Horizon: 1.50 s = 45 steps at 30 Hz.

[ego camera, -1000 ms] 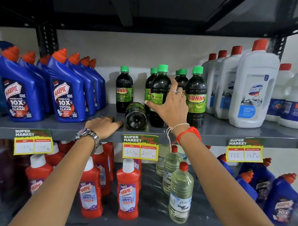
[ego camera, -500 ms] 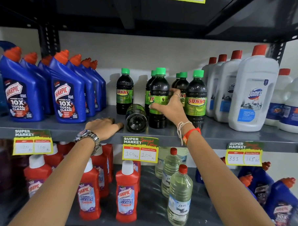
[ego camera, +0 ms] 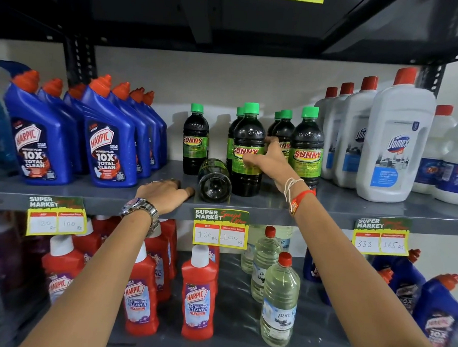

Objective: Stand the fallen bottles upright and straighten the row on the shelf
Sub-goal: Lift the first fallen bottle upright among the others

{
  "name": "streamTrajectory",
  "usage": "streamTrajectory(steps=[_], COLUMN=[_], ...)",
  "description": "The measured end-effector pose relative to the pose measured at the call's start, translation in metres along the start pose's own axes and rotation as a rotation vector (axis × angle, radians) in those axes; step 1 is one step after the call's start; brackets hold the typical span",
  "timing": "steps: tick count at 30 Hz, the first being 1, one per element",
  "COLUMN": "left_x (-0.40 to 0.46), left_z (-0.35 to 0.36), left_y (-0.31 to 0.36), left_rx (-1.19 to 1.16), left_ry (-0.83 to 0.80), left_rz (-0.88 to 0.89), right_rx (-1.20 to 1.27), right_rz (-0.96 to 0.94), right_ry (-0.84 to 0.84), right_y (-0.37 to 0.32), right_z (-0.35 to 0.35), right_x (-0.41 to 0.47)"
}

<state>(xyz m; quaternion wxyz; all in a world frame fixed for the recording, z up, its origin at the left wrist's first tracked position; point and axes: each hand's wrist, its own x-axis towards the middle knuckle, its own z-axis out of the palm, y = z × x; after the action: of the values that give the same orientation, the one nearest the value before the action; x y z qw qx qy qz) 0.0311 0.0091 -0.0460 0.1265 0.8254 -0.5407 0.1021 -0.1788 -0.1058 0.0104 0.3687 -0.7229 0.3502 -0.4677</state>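
Note:
Several dark Sunny bottles with green caps stand on the grey shelf (ego camera: 352, 207). One fallen Sunny bottle (ego camera: 214, 182) lies on its side, its round base toward me. My right hand (ego camera: 269, 160) wraps the label of the front upright Sunny bottle (ego camera: 247, 148), thumb on its front, fingers behind it. Another upright bottle (ego camera: 306, 145) stands just right of that hand, and a lone one (ego camera: 195, 140) stands to the left. My left hand (ego camera: 164, 194) rests palm down on the shelf's front edge, fingertips just short of the fallen bottle.
Blue Harpic bottles (ego camera: 108, 147) crowd the shelf's left part; white Domex bottles (ego camera: 397, 149) fill the right. Price tags (ego camera: 220, 229) hang on the shelf lip. Below are red Harpic cleaners (ego camera: 199, 298) and clear bottles (ego camera: 278, 304). The upper shelf hangs low overhead.
My right hand has gone from lying flat over the bottles to gripping the front upright bottle, whose label now faces me. The left hand has stayed put.

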Motion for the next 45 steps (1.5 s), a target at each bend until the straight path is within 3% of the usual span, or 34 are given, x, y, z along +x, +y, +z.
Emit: streamTrajectory(steps=[6, 16, 18, 21, 23, 26, 30, 33, 37, 41, 45], left_x=[-0.002, -0.005, -0.004, -0.005, -0.01, -0.021, -0.027, -0.028, -0.028, -0.031, -0.031], left_z=[-0.002, -0.005, -0.006, -0.009, -0.012, -0.014, -0.012, -0.008, -0.002, -0.001, 0.0], left_y=[0.0, 0.003, 0.003, -0.001, -0.01, -0.022, -0.036, -0.042, -0.04, -0.041, -0.041], left_rx=[0.0, -0.008, -0.001, -0.013, 0.014, 0.07, 0.116, 0.086, -0.029, -0.029, -0.036], left_ry=[-0.014, -0.018, -0.034, -0.081, -0.115, -0.075, -0.009, 0.06, 0.205, 0.24, 0.246], left_rz=[0.0, 0.013, 0.023, 0.042, 0.098, 0.21, 0.316, 0.314, 0.25, 0.257, 0.277], right_rx=[-0.214, 0.008, -0.074, -0.317, -0.422, -0.616, -1.047, -1.202, -1.19, -1.164, -1.12], right_rz=[-0.091, 0.045, -0.032, -0.349, -0.547, -0.569, -0.237, -0.046, 0.099, 0.153, 0.155], right_ry=[0.14, 0.084, 0.132, 0.406, 0.482, 0.289, -0.096, -0.266, -0.297, -0.356, -0.276], right_y=[-0.002, -0.013, -0.022, -0.037, -0.052, -0.074, -0.086, -0.084, -0.089, -0.091, -0.089], right_z=[0.002, -0.005, -0.002, 0.008, 0.018, 0.036, 0.069, 0.083, 0.092, 0.103, 0.1], right_x=[-0.007, -0.015, -0.024, -0.045, -0.059, -0.061, -0.048, -0.035, -0.025, -0.026, -0.029])
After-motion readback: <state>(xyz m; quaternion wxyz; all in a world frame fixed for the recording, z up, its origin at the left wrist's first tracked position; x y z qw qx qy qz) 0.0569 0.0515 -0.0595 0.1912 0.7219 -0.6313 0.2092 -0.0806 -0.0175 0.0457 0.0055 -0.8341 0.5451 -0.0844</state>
